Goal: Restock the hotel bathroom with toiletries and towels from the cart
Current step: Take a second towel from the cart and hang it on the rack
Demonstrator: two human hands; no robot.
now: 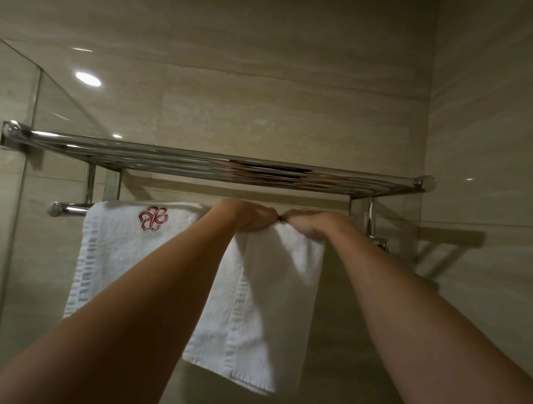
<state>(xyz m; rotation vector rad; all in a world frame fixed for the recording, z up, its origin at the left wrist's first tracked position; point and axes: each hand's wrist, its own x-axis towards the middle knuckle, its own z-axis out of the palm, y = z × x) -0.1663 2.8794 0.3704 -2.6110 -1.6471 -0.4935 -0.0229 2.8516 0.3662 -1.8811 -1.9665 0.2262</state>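
We are clamping left hand and right hand on a plain white terry towel at the chrome rail; leftward a red-crested white towel is hanging; toiletries likely remaining.

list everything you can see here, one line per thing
logo towel: one, white with a red emblem, hanging over the lower bar, left side
plain towel: one, white, hanging at the lower bar, right of the logo towel
towel rack: one, shiny chrome, fixed to the wall, slatted shelf on top
lower bar: one, chrome, under the shelf
glass panel: one, clear, far left
wall: beige tiles, behind the rack, with light reflections
left hand: one, at the bar, grips the plain towel's top edge
right hand: one, next to the left hand, grips the same edge
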